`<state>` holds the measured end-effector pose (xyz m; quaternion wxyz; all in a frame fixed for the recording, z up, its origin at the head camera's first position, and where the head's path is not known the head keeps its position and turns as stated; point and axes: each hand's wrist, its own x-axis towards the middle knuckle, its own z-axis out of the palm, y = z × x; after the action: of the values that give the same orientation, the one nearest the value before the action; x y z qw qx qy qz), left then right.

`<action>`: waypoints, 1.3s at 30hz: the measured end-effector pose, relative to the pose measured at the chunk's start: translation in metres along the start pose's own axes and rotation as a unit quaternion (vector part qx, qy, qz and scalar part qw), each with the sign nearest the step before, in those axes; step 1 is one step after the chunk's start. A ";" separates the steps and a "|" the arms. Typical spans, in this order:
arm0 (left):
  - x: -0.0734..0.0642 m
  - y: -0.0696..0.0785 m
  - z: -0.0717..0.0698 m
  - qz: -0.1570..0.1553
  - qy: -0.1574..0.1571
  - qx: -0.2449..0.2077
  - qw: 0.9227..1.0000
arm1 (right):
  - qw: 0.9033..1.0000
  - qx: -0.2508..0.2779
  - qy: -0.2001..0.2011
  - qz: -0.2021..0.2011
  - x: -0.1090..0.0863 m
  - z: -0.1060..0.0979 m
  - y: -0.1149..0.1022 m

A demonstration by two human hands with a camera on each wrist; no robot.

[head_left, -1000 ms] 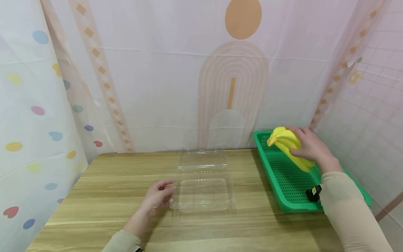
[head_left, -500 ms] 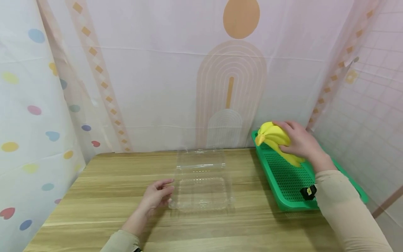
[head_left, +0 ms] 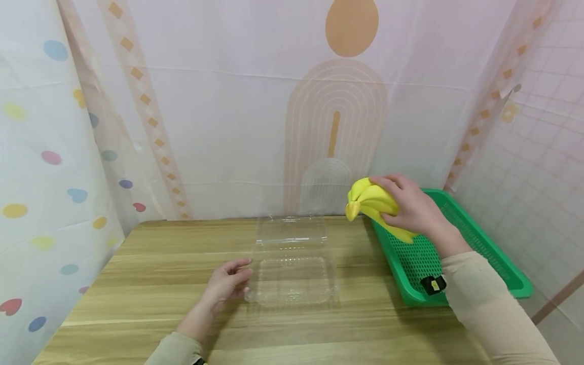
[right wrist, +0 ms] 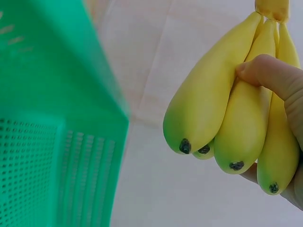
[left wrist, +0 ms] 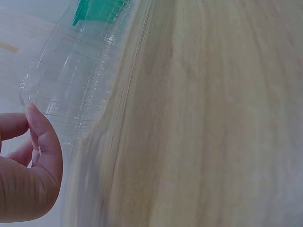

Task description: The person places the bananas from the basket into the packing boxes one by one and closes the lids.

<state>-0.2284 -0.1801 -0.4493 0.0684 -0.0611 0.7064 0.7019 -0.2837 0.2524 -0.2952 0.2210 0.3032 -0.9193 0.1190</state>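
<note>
My right hand (head_left: 412, 207) grips a bunch of yellow bananas (head_left: 373, 198) in the air over the left rim of the green basket. The stem end points left. In the right wrist view the thumb presses across the bananas (right wrist: 199, 94), whose tips are green and black. A clear plastic clamshell box (head_left: 294, 281) lies on the table with its lid (head_left: 292, 230) folded back. My left hand (head_left: 225, 284) stays at the box's left side, thumb and fingers loosely bent. In the left wrist view the thumb tip is right at the rim of the box (left wrist: 71, 90).
The green plastic basket (head_left: 483, 243) with perforated walls stands at the right end of the wooden table (head_left: 182, 253). A patterned curtain (head_left: 228, 126) hangs behind the table, and a dotted one (head_left: 27, 177) hangs at the left. A small black device (head_left: 432, 285) sits at my right wrist.
My right hand has carried the bananas left, from above the inside of the basket to past its left rim. The left hand and the box have stayed put.
</note>
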 end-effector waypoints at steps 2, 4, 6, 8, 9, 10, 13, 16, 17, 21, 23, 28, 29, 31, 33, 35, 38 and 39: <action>0.000 0.000 0.000 0.000 0.000 -0.001 1.000 | 1.000 0.002 0.009 -0.015 0.002 0.002 -0.006; -0.001 0.000 0.001 -0.001 -0.001 -0.002 1.000 | 0.999 0.007 0.016 -0.028 0.004 0.003 -0.012; -0.001 0.000 0.001 -0.001 -0.001 -0.003 1.000 | 0.999 0.010 0.023 -0.036 0.006 0.004 -0.018; -0.001 -0.001 0.001 -0.001 0.001 -0.005 1.000 | 0.999 0.015 0.027 -0.042 0.007 0.005 -0.024; -0.001 -0.001 0.001 -0.001 0.001 -0.005 1.000 | 0.998 0.018 0.029 -0.045 0.008 0.006 -0.027; 0.000 -0.001 0.001 -0.001 0.002 -0.005 1.000 | 0.998 0.020 0.031 -0.047 0.009 0.007 -0.030; 0.001 -0.001 0.001 -0.001 0.004 -0.006 1.000 | 0.997 0.027 0.036 -0.057 0.011 0.011 -0.038; 0.001 -0.001 0.001 -0.001 0.002 -0.006 1.000 | 0.996 0.033 0.042 -0.075 0.013 0.018 -0.045; 0.002 -0.001 0.001 -0.002 0.002 -0.006 1.000 | 0.995 0.034 0.042 -0.081 0.014 0.020 -0.047; 0.002 -0.002 0.002 -0.002 0.001 -0.005 1.000 | 0.993 0.040 0.043 -0.099 0.018 0.031 -0.055; 0.002 -0.002 0.003 -0.002 0.003 -0.006 1.000 | 0.993 0.044 0.043 -0.104 0.020 0.036 -0.060; 0.003 -0.003 0.004 0.000 0.004 -0.006 1.000 | 0.991 0.051 0.038 -0.115 0.023 0.050 -0.072; 0.003 -0.003 0.004 0.000 0.002 -0.005 1.000 | 0.991 0.053 0.036 -0.118 0.023 0.052 -0.074; 0.002 -0.003 0.004 0.001 0.001 -0.004 1.000 | 0.990 0.055 0.033 -0.125 0.025 0.058 -0.077; 0.002 -0.003 0.003 0.002 0.000 -0.003 1.000 | 0.989 0.063 0.028 -0.132 0.027 0.063 -0.081; 0.001 -0.003 0.004 0.003 0.001 -0.004 1.000 | 0.988 0.071 0.023 -0.137 0.029 0.067 -0.084; 0.001 -0.003 0.004 0.001 0.003 -0.004 1.000 | 0.988 0.079 0.010 -0.133 0.030 0.072 -0.090; 0.001 -0.003 0.004 0.001 0.003 -0.004 1.000 | 0.988 0.080 0.005 -0.128 0.031 0.073 -0.092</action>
<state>-0.2290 -0.1759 -0.4526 0.0651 -0.0631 0.7035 0.7049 -0.2741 0.1389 -0.3367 0.2136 0.4350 -0.8591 0.1644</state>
